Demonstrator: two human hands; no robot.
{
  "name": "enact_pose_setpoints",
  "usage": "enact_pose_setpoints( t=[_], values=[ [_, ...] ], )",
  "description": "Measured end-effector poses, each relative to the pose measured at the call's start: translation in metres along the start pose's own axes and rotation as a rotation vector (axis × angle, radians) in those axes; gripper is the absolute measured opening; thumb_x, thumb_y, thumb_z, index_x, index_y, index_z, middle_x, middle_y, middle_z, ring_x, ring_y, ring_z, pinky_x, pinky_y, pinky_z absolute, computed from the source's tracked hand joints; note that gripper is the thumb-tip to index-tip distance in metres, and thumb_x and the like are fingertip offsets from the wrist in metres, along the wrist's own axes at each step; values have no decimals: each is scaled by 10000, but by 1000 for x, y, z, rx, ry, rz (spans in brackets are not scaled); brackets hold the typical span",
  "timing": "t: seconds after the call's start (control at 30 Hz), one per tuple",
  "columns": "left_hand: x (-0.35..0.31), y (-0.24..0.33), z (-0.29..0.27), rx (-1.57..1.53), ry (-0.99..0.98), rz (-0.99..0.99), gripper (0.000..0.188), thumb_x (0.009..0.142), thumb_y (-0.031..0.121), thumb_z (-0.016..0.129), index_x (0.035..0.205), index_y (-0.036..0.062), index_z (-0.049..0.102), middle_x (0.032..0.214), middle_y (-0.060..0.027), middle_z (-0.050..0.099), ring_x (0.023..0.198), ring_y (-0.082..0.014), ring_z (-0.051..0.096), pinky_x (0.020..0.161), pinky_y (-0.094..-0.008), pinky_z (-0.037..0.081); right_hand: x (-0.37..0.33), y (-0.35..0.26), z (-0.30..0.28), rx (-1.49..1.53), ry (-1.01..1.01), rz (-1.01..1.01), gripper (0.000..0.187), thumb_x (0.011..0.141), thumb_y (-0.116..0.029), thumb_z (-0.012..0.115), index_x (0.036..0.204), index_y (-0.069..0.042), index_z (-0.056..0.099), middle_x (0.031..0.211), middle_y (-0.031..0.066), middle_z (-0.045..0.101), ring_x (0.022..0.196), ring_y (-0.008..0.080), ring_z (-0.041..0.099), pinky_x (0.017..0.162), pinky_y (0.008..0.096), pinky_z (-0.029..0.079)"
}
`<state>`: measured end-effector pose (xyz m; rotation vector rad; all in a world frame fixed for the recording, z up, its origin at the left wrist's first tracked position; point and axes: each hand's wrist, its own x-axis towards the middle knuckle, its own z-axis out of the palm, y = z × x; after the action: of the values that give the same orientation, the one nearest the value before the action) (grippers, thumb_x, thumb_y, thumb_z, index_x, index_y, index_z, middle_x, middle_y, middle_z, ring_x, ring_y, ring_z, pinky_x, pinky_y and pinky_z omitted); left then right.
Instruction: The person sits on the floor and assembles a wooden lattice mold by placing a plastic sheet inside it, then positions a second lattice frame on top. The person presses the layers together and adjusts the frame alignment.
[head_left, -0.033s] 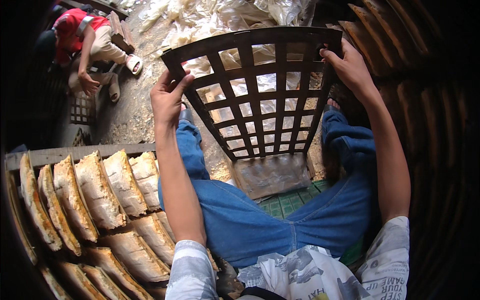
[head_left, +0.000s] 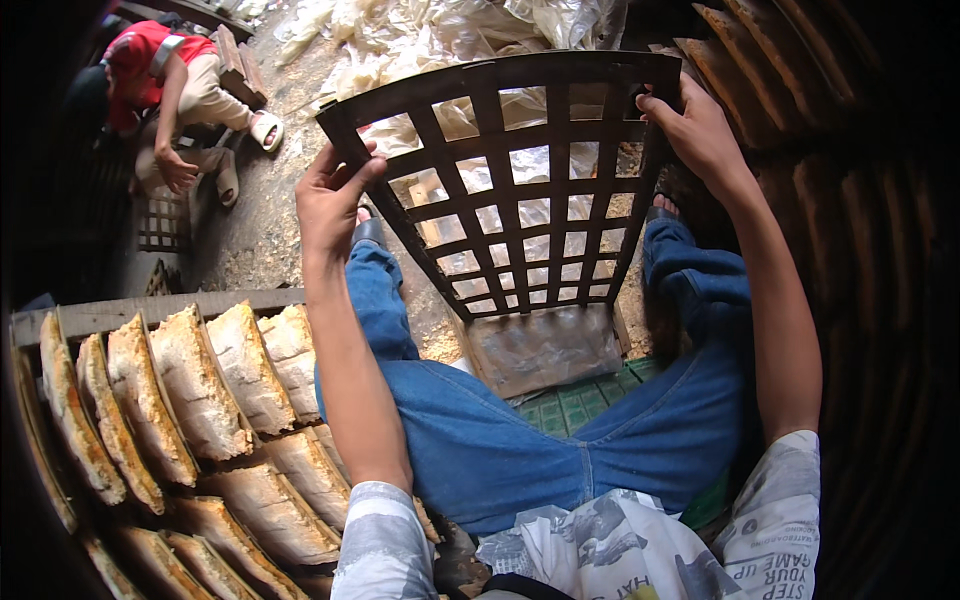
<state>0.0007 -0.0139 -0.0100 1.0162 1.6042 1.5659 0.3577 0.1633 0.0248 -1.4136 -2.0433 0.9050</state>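
Note:
A dark rectangular lattice panel (head_left: 500,148) with square openings stands tilted between my knees, its wide upper edge raised toward the far side. My left hand (head_left: 325,205) grips its upper left corner, thumb on the near face. At the upper right corner, my right hand (head_left: 700,130) is closed round the edge, with some fingers hidden behind it. The panel's narrow lower end meets a low block covered in clear, wrinkled plastic (head_left: 545,350). Through the openings, pale plastic sheeting and floor show.
Rows of thick, crumbly, tan slabs (head_left: 210,390) stand in a wooden rack (head_left: 180,305) at left. More slabs (head_left: 735,75) lie in shadow at right. Crumpled plastic sheets (head_left: 410,50) are heaped ahead. A person in red (head_left: 140,65) sits far left. Green gridded flooring (head_left: 570,405) lies below me.
The panel's upper edge has shifted very slightly left and up, both hands moving with it. Both grips stay the same.

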Motion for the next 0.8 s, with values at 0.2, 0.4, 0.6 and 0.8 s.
enact_pose_setpoints(
  t=[0.2, 0.4, 0.6, 0.8],
  values=[
    [0, -3, -8, 91, -19, -32, 422, 843, 78, 757, 1231, -3, 611, 1022, -87, 711, 852, -111, 665, 735, -238, 542, 3, 4, 1, -35, 16, 2, 404, 872, -347, 636, 1150, -54, 626, 989, 128, 700, 965, 223, 658, 887, 353, 477],
    [13, -9, 3, -49, 48, -7, 345, 957, 277, 633, 1139, -13, 665, 926, -82, 722, 769, -115, 675, 709, -234, 554, 4, 5, -1, -10, 13, -3, 385, 881, -340, 622, 1150, -65, 629, 1022, 121, 694, 1007, 230, 651, 903, 345, 466],
    [5, 0, 3, 116, -18, 71, 338, 911, 198, 703, 1186, 10, 648, 983, -80, 719, 810, -117, 670, 743, -253, 553, 9, 10, -1, -42, -2, -16, 381, 890, -337, 612, 1164, -72, 619, 1047, 128, 685, 1034, 238, 641, 922, 351, 455],
    [13, -9, 0, 183, 189, 13, 362, 921, 390, 669, 971, 35, 721, 799, -64, 722, 697, -86, 641, 640, -243, 506, 7, 3, 3, -37, -9, -35, 379, 893, -332, 615, 1163, -66, 617, 1026, 122, 687, 1004, 226, 646, 908, 349, 460]
  ],
)
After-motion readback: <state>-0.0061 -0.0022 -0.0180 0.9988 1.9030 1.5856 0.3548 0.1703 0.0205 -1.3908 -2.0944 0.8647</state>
